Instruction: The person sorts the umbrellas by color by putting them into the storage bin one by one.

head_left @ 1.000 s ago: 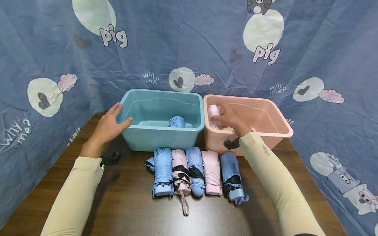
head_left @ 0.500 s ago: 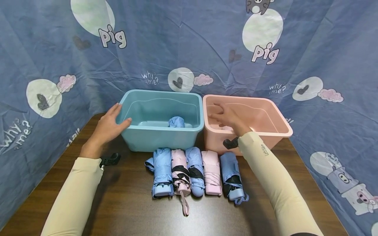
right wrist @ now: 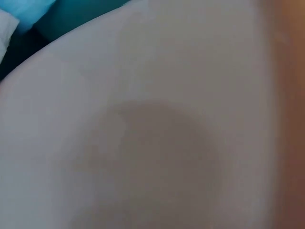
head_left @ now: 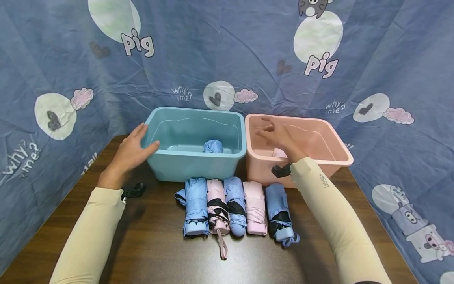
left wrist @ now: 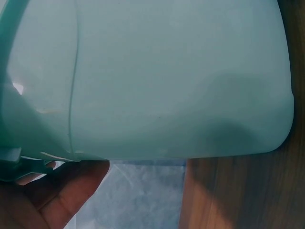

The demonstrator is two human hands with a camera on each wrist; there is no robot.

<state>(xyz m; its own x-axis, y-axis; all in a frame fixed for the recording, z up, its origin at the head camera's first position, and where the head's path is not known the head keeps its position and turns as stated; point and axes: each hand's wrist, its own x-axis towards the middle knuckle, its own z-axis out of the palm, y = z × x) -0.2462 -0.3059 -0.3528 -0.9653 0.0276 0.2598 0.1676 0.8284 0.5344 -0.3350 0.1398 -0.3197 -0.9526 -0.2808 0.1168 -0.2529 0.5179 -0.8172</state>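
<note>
My left hand [head_left: 130, 154] rests at the left end of the teal bin [head_left: 191, 167], its thumb spread toward the front rim and its fingers along the side. In the left wrist view, fingers [left wrist: 71, 195] touch the bin's edge below its wall. Over the left part of the peach-pink bin [head_left: 330, 162] is my right hand [head_left: 278, 136], fingers spread with nothing in them. Part of a pink folded umbrella [head_left: 279, 153] shows beneath that hand inside the bin. The right wrist view is filled by the pink bin's wall [right wrist: 143, 71].
Inside the teal bin lies a blue folded umbrella [head_left: 213, 146]. In front of the bins, several blue and pink folded umbrellas lie side by side on the brown wooden table [head_left: 159, 244], including a dark blue one [head_left: 278, 209] at the right end. A patterned blue cloth [head_left: 227, 51] hangs behind.
My right hand has let go of the pink umbrella in the pink bin and risen slightly, its fingers opening. The umbrella now lies lower in the bin. My left hand stays put.
</note>
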